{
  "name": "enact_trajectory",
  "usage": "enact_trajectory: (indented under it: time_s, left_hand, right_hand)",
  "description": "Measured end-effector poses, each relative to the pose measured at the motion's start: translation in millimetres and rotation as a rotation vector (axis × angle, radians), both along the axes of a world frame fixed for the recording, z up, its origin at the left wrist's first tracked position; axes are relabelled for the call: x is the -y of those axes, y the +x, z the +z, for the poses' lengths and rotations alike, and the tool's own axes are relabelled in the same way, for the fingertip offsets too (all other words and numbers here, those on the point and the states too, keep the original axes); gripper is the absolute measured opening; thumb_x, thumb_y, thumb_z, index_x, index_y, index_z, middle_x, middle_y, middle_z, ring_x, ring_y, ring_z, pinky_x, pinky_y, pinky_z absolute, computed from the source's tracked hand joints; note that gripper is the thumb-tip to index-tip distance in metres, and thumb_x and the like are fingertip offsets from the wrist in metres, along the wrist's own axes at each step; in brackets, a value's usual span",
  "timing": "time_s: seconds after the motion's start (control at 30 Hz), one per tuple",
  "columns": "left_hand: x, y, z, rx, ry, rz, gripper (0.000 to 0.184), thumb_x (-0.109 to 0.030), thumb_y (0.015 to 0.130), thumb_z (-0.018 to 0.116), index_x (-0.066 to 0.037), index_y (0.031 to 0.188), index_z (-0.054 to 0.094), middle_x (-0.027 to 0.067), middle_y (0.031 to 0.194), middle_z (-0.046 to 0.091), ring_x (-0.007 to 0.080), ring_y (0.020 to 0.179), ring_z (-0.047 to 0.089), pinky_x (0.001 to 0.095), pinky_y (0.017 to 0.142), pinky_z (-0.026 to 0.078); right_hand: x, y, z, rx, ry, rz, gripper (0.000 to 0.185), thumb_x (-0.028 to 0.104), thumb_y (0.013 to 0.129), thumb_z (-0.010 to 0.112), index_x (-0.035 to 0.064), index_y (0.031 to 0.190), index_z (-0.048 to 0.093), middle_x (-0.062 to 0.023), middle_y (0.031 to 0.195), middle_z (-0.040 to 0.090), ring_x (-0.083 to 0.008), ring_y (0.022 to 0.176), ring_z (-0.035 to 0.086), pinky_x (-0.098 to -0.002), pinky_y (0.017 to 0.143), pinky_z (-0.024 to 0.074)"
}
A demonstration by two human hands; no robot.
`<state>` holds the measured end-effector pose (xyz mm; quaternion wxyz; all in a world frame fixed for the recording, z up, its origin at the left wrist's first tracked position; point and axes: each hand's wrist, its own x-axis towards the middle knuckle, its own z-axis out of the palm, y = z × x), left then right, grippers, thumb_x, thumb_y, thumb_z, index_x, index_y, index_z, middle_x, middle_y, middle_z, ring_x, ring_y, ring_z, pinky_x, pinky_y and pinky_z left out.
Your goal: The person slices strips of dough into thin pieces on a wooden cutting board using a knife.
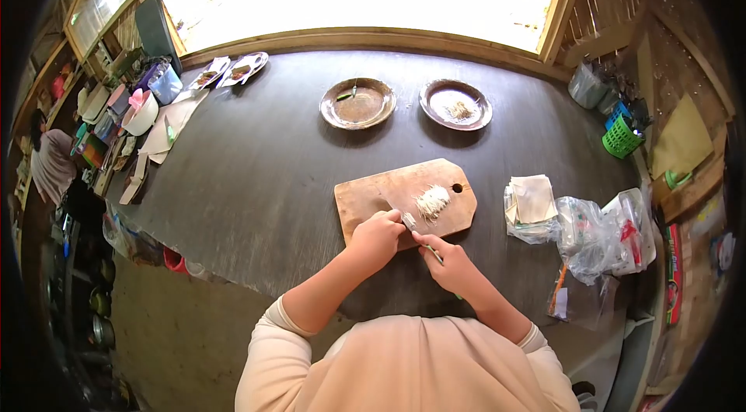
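On the dark table a wooden cutting board (365, 197) lies in front of the person's body, with a pile of thin white shreds (432, 202) on its right half. My left hand (376, 239) rests at the board's near edge, its fingers closed on a small whitish piece (409, 221). Just to its right, my right hand (448, 263) is wrapped round a knife with a green handle (432, 254). The blade is small and hard to make out beside the whitish piece.
Two brown plates (357, 104) (456, 105) stand beyond the board. Plastic bags (594, 237) and stacked wrappers (532, 200) lie at the right, near a green basket (622, 137). Bowls and containers (141, 113) line the left edge. Another person (53, 163) is at the far left.
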<state>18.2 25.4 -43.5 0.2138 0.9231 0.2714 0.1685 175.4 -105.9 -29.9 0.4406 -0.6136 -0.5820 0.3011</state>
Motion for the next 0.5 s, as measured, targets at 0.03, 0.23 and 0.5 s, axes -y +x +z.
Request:
enact_trajectory:
  time_s: [0.03, 0.23, 0.5]
  left_hand:
    - [0, 0, 0, -0.003, -0.002, -0.003, 0.010, -0.017, 0.082, 0.069, -0.007, 0.083, 0.073, 0.0080, 0.097, 0.066, 0.0290, 0.093, 0.064, 0.0386, 0.081, 0.053]
    - [1, 0, 5, -0.031, 0.009, 0.021, 0.011, -0.009, 0.080, 0.065, -0.007, 0.087, 0.073, 0.0076, 0.100, 0.066, 0.0294, 0.096, 0.063, 0.0398, 0.082, 0.053]
    - [-3, -1, -5, -0.019, 0.004, -0.012, 0.012, -0.007, 0.078, 0.064, -0.006, 0.087, 0.072, 0.0089, 0.096, 0.066, 0.0300, 0.095, 0.063, 0.0395, 0.082, 0.053]
  right_hand:
    - [-2, 0, 2, 0.005, -0.064, 0.004, 0.032, 0.010, 0.098, 0.055, 0.0073, 0.129, 0.060, -0.0225, 0.106, 0.069, -0.0357, 0.099, 0.068, -0.0364, 0.082, 0.0533]
    - [-2, 0, 14, -0.012, -0.192, 0.002, 0.033, 0.010, 0.098, 0.057, 0.0050, 0.130, 0.060, -0.0214, 0.107, 0.070, -0.0315, 0.100, 0.070, -0.0347, 0.084, 0.0525]
    - [-6, -2, 10, -0.009, -0.267, 0.002, 0.032, 0.010, 0.097, 0.057, 0.0020, 0.128, 0.061, -0.0203, 0.114, 0.069, -0.0291, 0.106, 0.069, -0.0331, 0.089, 0.0515]
